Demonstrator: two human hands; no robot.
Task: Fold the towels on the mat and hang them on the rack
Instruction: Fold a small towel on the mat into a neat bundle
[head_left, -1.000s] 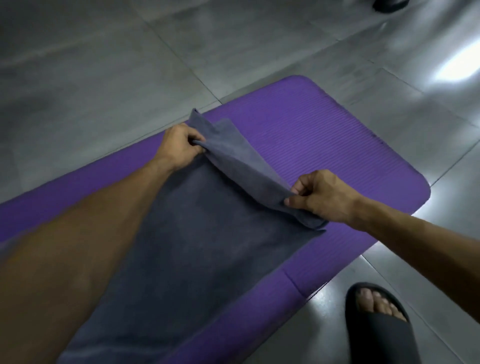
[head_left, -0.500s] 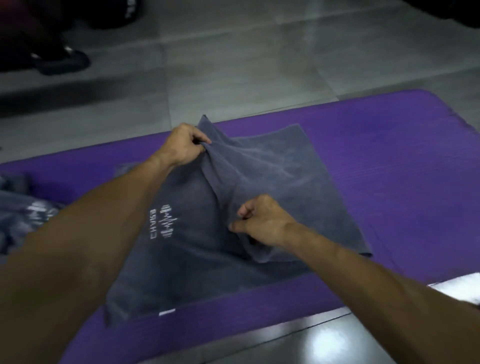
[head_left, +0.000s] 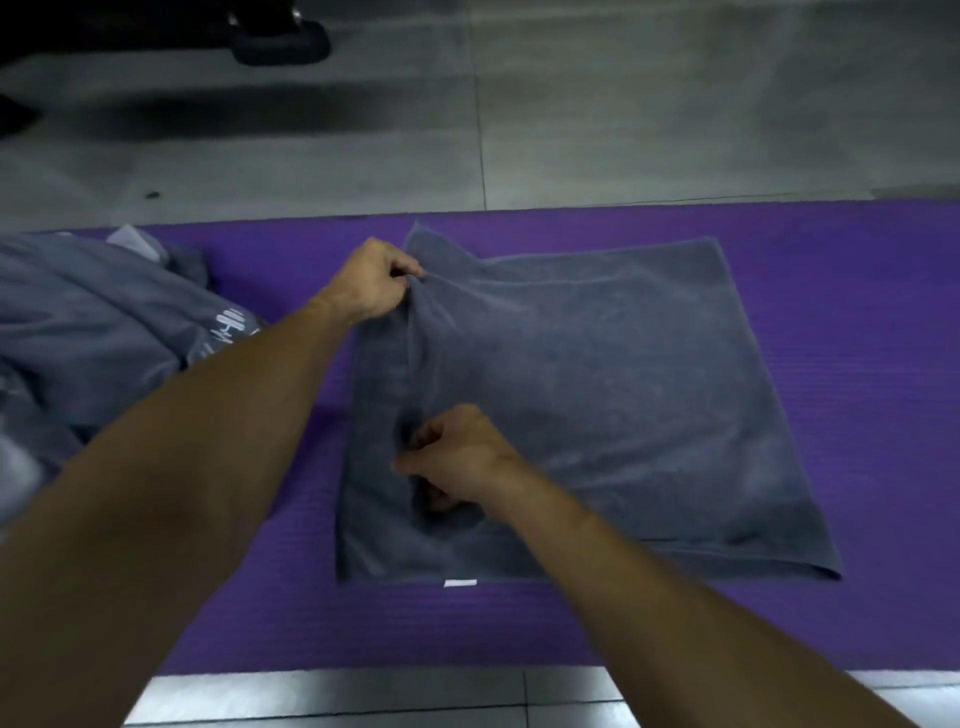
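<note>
Head view shows both hands, left hand (head_left: 375, 280) and right hand (head_left: 453, 457), pinching a half-folded towel (head_left: 597, 405) on the mat (head_left: 831, 249), while a crumpled towel (head_left: 93, 332) waits unfolded at the mat's left end, no rack seen.

Folded towel (head_left: 597, 395): grey, lying doubled over on the purple mat (head_left: 857, 312).
Other towels (head_left: 88, 332): grey, lying crumpled at the mat's left end.

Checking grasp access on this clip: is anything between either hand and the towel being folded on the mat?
Nothing visible. The left hand pinches the folded towel at its far left corner, and the right hand grips its left edge nearer the camera. The crumpled towel lies apart, on the left of the mat. No rack is in view.
</note>
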